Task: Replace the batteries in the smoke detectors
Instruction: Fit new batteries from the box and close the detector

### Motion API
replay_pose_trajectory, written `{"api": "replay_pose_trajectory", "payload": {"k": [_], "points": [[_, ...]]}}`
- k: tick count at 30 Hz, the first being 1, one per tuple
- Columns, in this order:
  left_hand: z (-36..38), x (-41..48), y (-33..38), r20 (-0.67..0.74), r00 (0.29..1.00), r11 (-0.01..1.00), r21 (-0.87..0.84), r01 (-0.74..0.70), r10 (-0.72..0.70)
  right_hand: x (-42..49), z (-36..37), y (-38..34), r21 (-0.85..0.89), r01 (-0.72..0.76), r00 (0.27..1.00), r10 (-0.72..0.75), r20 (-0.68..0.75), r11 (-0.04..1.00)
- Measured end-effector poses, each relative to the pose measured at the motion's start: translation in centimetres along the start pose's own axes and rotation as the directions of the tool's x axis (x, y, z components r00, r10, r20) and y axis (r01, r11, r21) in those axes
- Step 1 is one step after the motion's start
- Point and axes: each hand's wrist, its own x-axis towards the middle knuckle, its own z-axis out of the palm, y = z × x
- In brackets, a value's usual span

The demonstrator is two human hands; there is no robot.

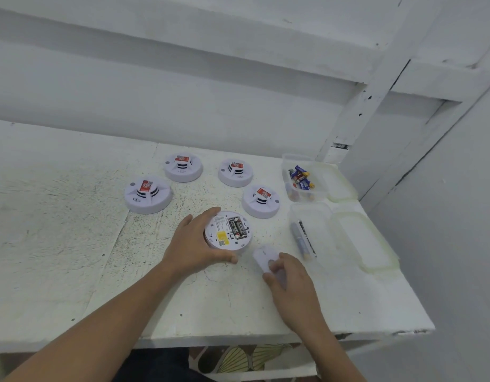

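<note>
My left fingers (206,214) curl over the far rim of the overturned smoke detector (220,235) while my thumb presses along its near edge, so my left hand (195,244) grips it where it sits on the white table (73,230). Its back faces up, with a yellow label and an open compartment that holds two dark batteries (237,228) side by side. My right fingers (269,277) and thumb pinch the small white battery cover (261,256), which my right hand (290,277) holds just to the right of the detector and close to the table; I cannot tell whether the cover touches the surface. Beyond my hands, four more smoke detectors stand face up with red labels on top: one at far left (148,195), two at the back (183,167) (235,172), and one just beyond the open unit on the right (260,201). Further right, a clear far container (286,164) holds a heap of loose batteries (301,177), its lid (338,183) lying beside it. A clear near container (318,213) holds a couple of spent-looking batteries (301,239) along its left wall, and its lid (362,241) also lies to its right.
</note>
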Motion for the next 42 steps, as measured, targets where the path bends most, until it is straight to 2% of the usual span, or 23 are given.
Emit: {"api": "replay_pose_trajectory", "payload": {"k": [4, 7, 9, 12, 15, 18, 23, 28, 35, 42], "points": [[0.0, 0.0, 0.2, -0.009, 1.000, 1.000, -0.013, -0.003, 0.003, 1.3, -1.0, -1.2, 0.339, -0.156, 0.988, 0.141, 0.069, 0.928], [-0.2, -0.1, 0.1, 0.001, 1.000, 1.000, -0.014, 0.006, -0.006, 3.5, -1.3, -2.5, 0.428, -0.137, 0.989, 0.097, 0.114, 0.894], [-0.2, -0.2, 0.2, -0.001, 1.000, 1.000, -0.023, 0.007, -0.007, 5.1, -1.7, -3.4, 0.355, -0.047, 0.989, -0.006, 0.147, 0.934], [-0.2, -0.2, 0.2, -0.002, 1.000, 1.000, -0.024, -0.001, 0.001, 7.2, -2.5, -5.1, 0.118, 0.171, 0.950, -0.196, 0.243, 0.978], [-0.3, 0.0, -0.3, 0.022, 1.000, 0.998, -0.060, -0.001, 0.003, 8.6, -2.6, -6.4, -0.068, 0.372, 0.874, -0.325, 0.361, 0.926], [-0.6, -0.1, -0.6, 0.031, 0.999, 0.991, -0.131, 0.020, -0.016, 9.4, -2.3, -6.9, -0.134, 0.457, 0.810, -0.350, 0.470, 0.879], [-1.1, -0.4, -1.4, 0.005, 1.000, 0.983, -0.184, 0.011, -0.010, 10.0, -1.7, -7.3, -0.158, 0.505, 0.751, -0.341, 0.565, 0.849], [-0.7, -0.5, -1.9, -0.062, 0.998, 0.975, -0.222, -0.003, -0.012, 10.3, -1.7, -7.2, -0.146, 0.528, 0.731, -0.360, 0.579, 0.837], [-0.8, -0.5, -1.3, -0.062, 0.993, 0.980, -0.168, -0.110, 0.100, 10.8, -1.4, -7.2, -0.120, 0.538, 0.713, -0.374, 0.593, 0.835], [-0.6, -0.2, -1.8, -0.081, 0.992, 0.994, -0.059, -0.097, 0.092, 10.9, -1.4, -7.3, -0.117, 0.543, 0.702, -0.372, 0.607, 0.832]]}}
